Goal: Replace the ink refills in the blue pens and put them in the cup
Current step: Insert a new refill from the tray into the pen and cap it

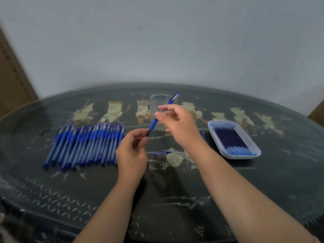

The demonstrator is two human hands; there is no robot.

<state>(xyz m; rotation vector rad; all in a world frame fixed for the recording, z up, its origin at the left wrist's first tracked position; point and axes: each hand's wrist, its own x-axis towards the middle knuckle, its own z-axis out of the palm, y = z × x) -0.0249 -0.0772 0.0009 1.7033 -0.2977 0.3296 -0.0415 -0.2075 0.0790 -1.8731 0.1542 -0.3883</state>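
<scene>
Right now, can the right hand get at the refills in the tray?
Likely yes: the tray sits uncovered just right of the right hand, with nothing tall between them and the refills exposed.

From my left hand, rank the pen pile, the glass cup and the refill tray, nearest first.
1. Pen pile, just left of the left hand.
2. Glass cup, farther back, toward the right.
3. Refill tray, far right.

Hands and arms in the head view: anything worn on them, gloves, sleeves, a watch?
Nothing worn shows. The left hand and right hand are without gloves. The left forearm and right forearm are uncovered, with no sleeve, watch or bracelet visible on them.
</scene>
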